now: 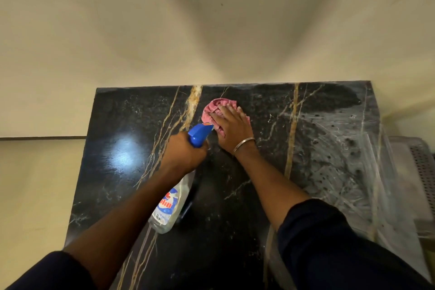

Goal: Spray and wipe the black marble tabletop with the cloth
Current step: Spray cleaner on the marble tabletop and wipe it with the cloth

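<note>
Black marble table [113,148] with gold veins set against a cream wall [94,30], streaked and spotted with wet smears on the right side, glossy with a light glare on the left. Right hand [231,126] spread flat, fingers wide, pressing a crumpled pink cloth [215,107] onto the table near the far edge at centre; thin metal bangle [243,144] on that wrist. Left hand [184,154] just beside it, closed around the neck of a clear bottle [168,207] with a blue trigger head [200,134], nozzle close to the cloth, bottle body angled back under the forearm.
</note>
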A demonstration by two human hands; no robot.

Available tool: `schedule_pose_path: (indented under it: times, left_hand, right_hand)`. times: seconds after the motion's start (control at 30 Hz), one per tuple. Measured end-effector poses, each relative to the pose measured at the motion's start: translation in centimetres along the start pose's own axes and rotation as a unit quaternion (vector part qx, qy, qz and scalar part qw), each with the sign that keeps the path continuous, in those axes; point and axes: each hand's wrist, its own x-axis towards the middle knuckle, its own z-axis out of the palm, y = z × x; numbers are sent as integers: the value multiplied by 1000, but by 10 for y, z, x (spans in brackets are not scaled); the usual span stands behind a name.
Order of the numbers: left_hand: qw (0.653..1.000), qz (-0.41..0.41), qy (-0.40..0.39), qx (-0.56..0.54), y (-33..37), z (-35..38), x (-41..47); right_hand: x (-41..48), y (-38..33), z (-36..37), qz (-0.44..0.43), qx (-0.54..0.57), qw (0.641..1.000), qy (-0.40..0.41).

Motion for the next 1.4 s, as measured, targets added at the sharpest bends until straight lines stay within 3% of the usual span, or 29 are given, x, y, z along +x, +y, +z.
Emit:
schedule_pose_path:
  times: [0.07, 0.2, 0.33, 0.4, 0.47, 0.57, 0.73, 0.83, 1.0, 1.13, 1.2, 1.4]
  left_hand:
    - [1000, 9, -6, -3, 2, 1, 2]
    - [1000, 31, -1, -3, 6, 1, 2]
    - [999, 30, -10, -28, 5, -1, -3]
    - [999, 28, -12, -39, 3, -3, -7]
    - [999, 28, -7, -31, 0, -5, -10]
    - [1000, 22, -3, -18, -5, -6, -17]
    - [1000, 9, 17, -7, -5, -5, -30]
    - [1000, 10, 17, -12, -7, -5, -37]
    - [999, 25, 12, -28, -5, -3, -55]
    - [999, 33, 22, -26, -6, -5, -72]
    - [999, 31, 25, -27, -9, -5, -80]
    - [998, 37, 53, -20, -10, -4, -99]
  right_hand:
    - [-7, 26, -7, 21, 9, 999, 25]
    - [-24, 97, -28, 168, -6, 982, 88]
    - [-25, 121, -35, 351, -1, 929, 116]
    - [-17, 103, -30, 395, 8, 910, 124]
    - [-10, 78, -24, 355, 17, 927, 117]
    - [-6, 36, -9, 191, 1, 979, 71]
    - [-30, 7, 8, 46, -10, 999, 21]
    - [-56, 45, -1, 66, 14, 996, 57]
    - [-95, 113, -20, 219, 1, 970, 107]
    - [-103, 95, -14, 301, 17, 943, 138]
    - [-106, 67, -8, 282, 23, 950, 135]
    - [-133, -8, 22, 90, -2, 995, 52]
